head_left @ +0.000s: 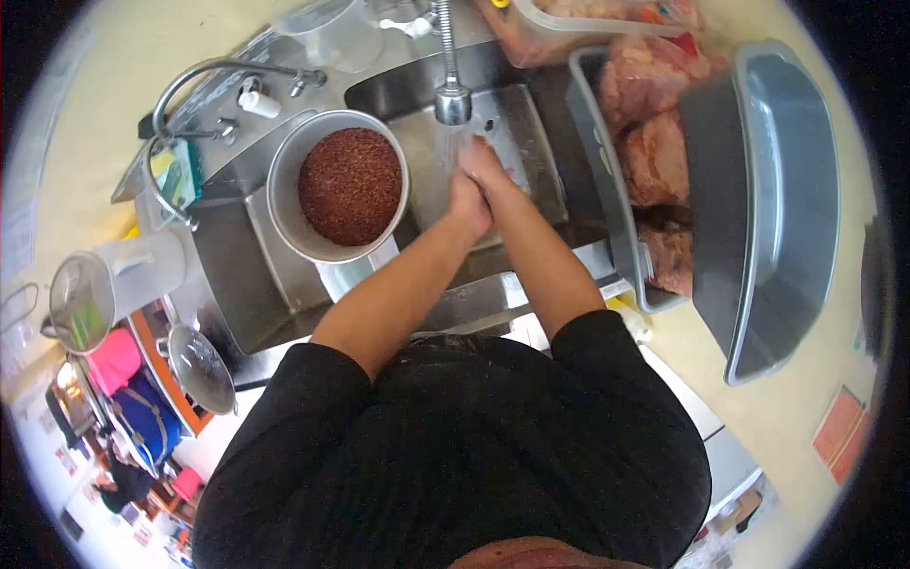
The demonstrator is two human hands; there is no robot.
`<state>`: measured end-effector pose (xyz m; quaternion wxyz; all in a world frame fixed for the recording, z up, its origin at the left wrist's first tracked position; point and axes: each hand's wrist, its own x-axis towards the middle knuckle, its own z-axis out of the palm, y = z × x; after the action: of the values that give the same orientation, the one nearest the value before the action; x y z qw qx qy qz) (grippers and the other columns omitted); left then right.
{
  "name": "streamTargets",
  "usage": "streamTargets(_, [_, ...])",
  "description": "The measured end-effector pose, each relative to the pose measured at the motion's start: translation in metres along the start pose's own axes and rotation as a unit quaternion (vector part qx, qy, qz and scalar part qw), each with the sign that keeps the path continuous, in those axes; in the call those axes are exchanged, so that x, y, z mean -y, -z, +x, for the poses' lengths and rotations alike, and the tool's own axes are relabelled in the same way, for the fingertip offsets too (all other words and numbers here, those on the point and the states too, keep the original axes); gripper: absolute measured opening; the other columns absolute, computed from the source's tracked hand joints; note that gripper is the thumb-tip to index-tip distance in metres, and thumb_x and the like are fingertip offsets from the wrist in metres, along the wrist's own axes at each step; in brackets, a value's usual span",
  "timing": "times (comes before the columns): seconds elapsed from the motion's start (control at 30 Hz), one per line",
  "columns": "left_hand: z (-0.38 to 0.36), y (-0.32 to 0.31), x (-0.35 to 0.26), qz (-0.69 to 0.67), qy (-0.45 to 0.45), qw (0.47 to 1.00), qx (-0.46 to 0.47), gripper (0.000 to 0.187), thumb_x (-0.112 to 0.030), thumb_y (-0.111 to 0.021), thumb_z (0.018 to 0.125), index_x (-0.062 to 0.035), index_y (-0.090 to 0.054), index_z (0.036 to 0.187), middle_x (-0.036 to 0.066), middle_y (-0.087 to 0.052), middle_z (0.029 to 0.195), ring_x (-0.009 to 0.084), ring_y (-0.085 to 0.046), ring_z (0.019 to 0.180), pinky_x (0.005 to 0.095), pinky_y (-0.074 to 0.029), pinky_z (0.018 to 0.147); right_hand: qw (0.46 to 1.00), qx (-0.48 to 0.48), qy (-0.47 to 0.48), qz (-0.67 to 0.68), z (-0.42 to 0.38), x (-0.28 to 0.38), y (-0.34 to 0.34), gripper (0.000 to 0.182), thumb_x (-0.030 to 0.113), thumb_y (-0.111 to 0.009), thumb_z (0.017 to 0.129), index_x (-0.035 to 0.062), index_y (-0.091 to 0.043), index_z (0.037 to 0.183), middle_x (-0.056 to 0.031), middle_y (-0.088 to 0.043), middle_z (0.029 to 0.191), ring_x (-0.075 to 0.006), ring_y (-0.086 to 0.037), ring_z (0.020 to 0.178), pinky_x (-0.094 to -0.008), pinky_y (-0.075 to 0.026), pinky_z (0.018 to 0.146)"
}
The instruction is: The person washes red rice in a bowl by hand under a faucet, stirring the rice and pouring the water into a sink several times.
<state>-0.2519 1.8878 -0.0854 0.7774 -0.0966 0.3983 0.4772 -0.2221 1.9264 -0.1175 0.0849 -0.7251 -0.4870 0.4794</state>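
Observation:
Water runs from the spray faucet (453,104) over my two hands, which touch each other above the right sink basin (545,152). My left hand (469,204) and my right hand (482,163) overlap, and their fingers are blurred and partly hidden by each other and the water. Left of them, a large metal pot (275,194) holds reddish-brown grains (351,185); it rests across the divider between the two basins.
A grey tub (583,123) with raw meat (654,161) stands right of the sink, beside an upright grey tub (796,218). A clear container (559,24) sits behind. At left are a curved faucet (204,66), a plastic jug (152,266) and a strainer (199,365).

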Motion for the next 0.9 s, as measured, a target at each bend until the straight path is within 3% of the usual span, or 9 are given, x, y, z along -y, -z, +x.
streamTargets(0.13, [0.024, 0.021, -0.022, -0.032, -0.03, 0.998, 0.045, 0.043, -0.046, -0.042, 0.095, -0.0103, -0.056, 0.114, 0.007, -0.061, 0.102, 0.0289, -0.061, 0.09, 0.0447, -0.052, 0.074, 0.992, -0.111, 0.06, -0.013, 0.012, 0.012, -0.014, 0.026, 0.021, -0.048, 0.094, 0.0033, -0.068, 0.096, -0.0118, -0.067, 0.102, -0.0289, -0.06, 0.098, -0.0376, -0.045, 0.09])
streamTargets(0.23, [0.053, 0.059, -0.02, 0.0, -0.076, 0.997, -0.031, 0.035, -0.039, -0.048, 0.093, -0.0072, -0.059, 0.104, 0.011, -0.064, 0.092, 0.028, -0.063, 0.08, 0.0413, -0.051, 0.069, 0.942, -0.006, 0.072, 0.327, -0.035, 0.011, -0.005, 0.029, 0.022, -0.046, 0.096, 0.0018, -0.067, 0.092, -0.0108, -0.067, 0.095, -0.0261, -0.061, 0.088, -0.036, -0.047, 0.084])
streamTargets(0.3, [0.051, 0.056, 0.002, 0.233, -0.172, 0.95, -0.119, 0.032, -0.034, -0.052, 0.091, -0.0041, -0.059, 0.097, 0.014, -0.064, 0.086, 0.0291, -0.063, 0.079, 0.0415, -0.05, 0.069, 0.844, 0.068, 0.054, 0.529, -0.054, 0.003, 0.005, 0.032, 0.023, -0.045, 0.097, 0.0008, -0.067, 0.09, -0.0101, -0.068, 0.091, -0.0243, -0.061, 0.081, -0.0349, -0.048, 0.08])
streamTargets(0.43, [0.026, 0.043, -0.006, 0.48, -0.32, 0.815, -0.051, 0.027, -0.026, -0.055, 0.088, 0.0, -0.061, 0.095, 0.019, -0.066, 0.084, 0.0326, -0.063, 0.081, 0.0423, -0.048, 0.071, 0.903, -0.045, 0.031, 0.426, -0.046, -0.015, 0.008, 0.036, 0.025, -0.043, 0.099, -0.002, -0.064, 0.091, -0.0138, -0.068, 0.092, -0.0227, -0.061, 0.08, -0.0346, -0.048, 0.076])
streamTargets(0.53, [0.023, 0.041, -0.02, 0.54, -0.414, 0.732, -0.035, 0.015, -0.017, -0.06, 0.085, -0.0059, -0.064, 0.094, 0.01, -0.067, 0.085, 0.0217, -0.062, 0.078, 0.0362, -0.047, 0.07, 0.958, -0.102, 0.074, 0.258, -0.032, -0.015, 0.004, 0.035, 0.029, -0.046, 0.096, -0.0012, -0.063, 0.093, -0.0191, -0.067, 0.095, -0.026, -0.065, 0.088, -0.0371, -0.048, 0.074])
streamTargets(0.63, [0.006, 0.045, -0.028, 0.461, -0.294, 0.833, -0.08, 0.037, -0.025, -0.053, 0.091, -0.0022, -0.057, 0.12, 0.018, -0.066, 0.101, 0.0339, -0.062, 0.098, 0.0376, -0.046, 0.086, 0.974, -0.163, 0.141, 0.064, -0.008, -0.012, -0.003, 0.034, 0.032, -0.052, 0.092, -0.0003, -0.063, 0.095, -0.0205, -0.067, 0.096, -0.0287, -0.065, 0.089, -0.0397, -0.048, 0.076])
streamTargets(0.73, [-0.009, 0.049, 0.01, 0.24, -0.143, 0.957, -0.077, 0.048, -0.031, -0.056, 0.09, -0.0018, -0.05, 0.128, 0.015, -0.064, 0.105, 0.0327, -0.061, 0.1, 0.0378, -0.046, 0.09, 0.949, -0.211, 0.23, -0.054, 0.087, -0.047, -0.047, 0.034, 0.031, -0.063, 0.083, 0.0044, -0.061, 0.105, -0.0184, -0.067, 0.099, -0.0359, -0.063, 0.09, -0.0416, -0.048, 0.081])
streamTargets(0.8, [-0.031, 0.029, 0.009, 0.237, -0.111, 0.961, -0.089, 0.056, -0.036, -0.061, 0.088, -0.0033, -0.047, 0.131, 0.015, -0.059, 0.117, 0.0296, -0.059, 0.105, 0.0415, -0.047, 0.089, 0.939, -0.181, 0.283, -0.072, 0.11, -0.037, -0.058, 0.039, 0.028, -0.064, 0.082, 0.0058, -0.059, 0.113, -0.0158, -0.066, 0.101, -0.0352, -0.063, 0.089, -0.0411, -0.048, 0.081])
streamTargets(0.9, [-0.03, 0.025, -0.018, 0.208, -0.053, 0.971, -0.108, 0.065, -0.04, -0.067, 0.083, -0.0027, -0.046, 0.132, 0.016, -0.059, 0.117, 0.0276, -0.058, 0.106, 0.0425, -0.045, 0.091, 0.961, 0.012, 0.209, 0.179, 0.091, -0.007, -0.057, 0.037, 0.023, -0.062, 0.085, 0.0033, -0.058, 0.116, -0.0123, -0.066, 0.102, -0.0304, -0.062, 0.09, -0.0372, -0.049, 0.08])
